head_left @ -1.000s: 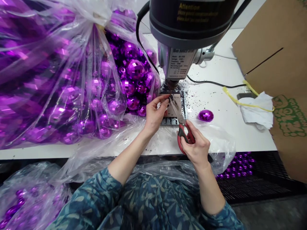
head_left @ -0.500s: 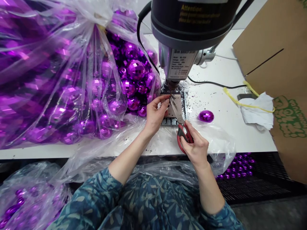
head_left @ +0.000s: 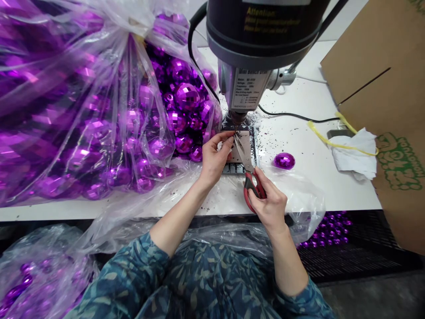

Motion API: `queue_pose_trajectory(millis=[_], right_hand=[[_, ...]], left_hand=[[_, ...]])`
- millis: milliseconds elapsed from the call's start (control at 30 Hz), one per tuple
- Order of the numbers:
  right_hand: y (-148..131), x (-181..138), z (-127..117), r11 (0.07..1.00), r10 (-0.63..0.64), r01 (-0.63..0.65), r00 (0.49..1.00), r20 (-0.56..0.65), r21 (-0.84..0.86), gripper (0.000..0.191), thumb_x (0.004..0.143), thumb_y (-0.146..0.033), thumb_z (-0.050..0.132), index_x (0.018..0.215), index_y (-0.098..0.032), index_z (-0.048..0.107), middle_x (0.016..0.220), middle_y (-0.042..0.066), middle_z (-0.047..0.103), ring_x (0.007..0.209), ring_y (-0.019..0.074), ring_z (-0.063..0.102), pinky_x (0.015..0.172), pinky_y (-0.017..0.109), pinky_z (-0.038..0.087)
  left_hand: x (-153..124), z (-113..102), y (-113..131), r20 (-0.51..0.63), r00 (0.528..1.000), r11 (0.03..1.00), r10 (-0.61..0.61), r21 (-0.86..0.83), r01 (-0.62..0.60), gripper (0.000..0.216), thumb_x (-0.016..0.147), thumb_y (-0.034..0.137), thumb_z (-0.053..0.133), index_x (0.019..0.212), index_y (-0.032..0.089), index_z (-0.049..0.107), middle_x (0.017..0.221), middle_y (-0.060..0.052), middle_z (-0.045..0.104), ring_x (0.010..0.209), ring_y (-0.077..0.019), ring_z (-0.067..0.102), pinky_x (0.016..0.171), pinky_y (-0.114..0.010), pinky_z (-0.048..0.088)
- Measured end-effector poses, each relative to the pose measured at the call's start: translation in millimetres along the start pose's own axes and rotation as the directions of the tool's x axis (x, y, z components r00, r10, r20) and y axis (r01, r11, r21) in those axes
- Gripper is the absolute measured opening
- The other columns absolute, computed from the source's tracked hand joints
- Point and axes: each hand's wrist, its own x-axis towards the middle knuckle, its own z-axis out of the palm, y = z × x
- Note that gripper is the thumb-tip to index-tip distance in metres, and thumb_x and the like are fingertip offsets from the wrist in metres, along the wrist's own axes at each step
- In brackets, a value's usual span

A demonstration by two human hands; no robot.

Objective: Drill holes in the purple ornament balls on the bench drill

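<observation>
My right hand [head_left: 270,206] grips red-handled scissors [head_left: 249,173], blades pointing up toward the drill bit under the bench drill [head_left: 255,53]. My left hand [head_left: 215,155] is closed in a pinch right beside the blade tips, on something small and whitish that I cannot make out. Both hands hover over the drill's metal base plate [head_left: 244,153] on the white table [head_left: 299,141]. A single purple faceted ball [head_left: 284,160] lies on the table just right of the plate.
A big clear plastic bag [head_left: 83,102] full of purple faceted balls fills the left. A cardboard box [head_left: 385,110] stands at right, with a white cloth [head_left: 355,155] and yellow strap beside it. Dark shavings litter the table. More purple balls lie in bags below.
The scissors and both hands have barely shifted; the view has moved slightly.
</observation>
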Motion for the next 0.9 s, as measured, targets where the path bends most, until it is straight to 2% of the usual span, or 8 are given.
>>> queue_pose_trajectory(millis=[433, 600, 900], right_hand=[[-2, -2, 3, 1.0, 0.0, 0.0, 1.0, -0.029, -0.008, 0.053, 0.086, -0.023, 0.061, 0.139, -0.022, 0.061, 0.108, 0.005, 0.079, 0.084, 0.0157, 0.076, 0.08, 0.027, 0.065], [-1, -5, 5, 1.0, -0.007, 0.007, 1.0, -0.007, -0.018, 0.055, 0.09, -0.026, 0.058, 0.145, -0.024, 0.056, 0.107, 0.005, 0.079, 0.088, 0.0167, 0.076, 0.085, 0.029, 0.065], [10, -8, 7, 0.99, -0.083, 0.085, 0.996, 0.024, -0.114, 0.059, 0.095, -0.03, 0.056, 0.153, -0.023, 0.047, 0.11, 0.007, 0.077, 0.086, 0.0154, 0.073, 0.078, 0.025, 0.062]], left_hand=[[1, 1, -2, -0.017, 1.0, 1.0, 0.004, -0.016, -0.004, 0.027, 0.082, 0.041, 0.082, 0.097, 0.02, 0.075, 0.064, 0.005, 0.056, 0.047, -0.0041, 0.047, 0.044, -0.017, 0.037], [1, 2, -3, -0.028, 1.0, 1.0, -0.005, -0.009, 0.004, 0.027, 0.082, 0.042, 0.082, 0.097, 0.02, 0.075, 0.064, 0.005, 0.057, 0.046, -0.0038, 0.046, 0.043, -0.017, 0.037], [1, 2, -3, -0.031, 0.999, 0.999, -0.013, -0.033, 0.012, 0.027, 0.081, 0.04, 0.083, 0.096, 0.02, 0.075, 0.067, 0.005, 0.059, 0.047, -0.0037, 0.048, 0.043, -0.017, 0.039]])
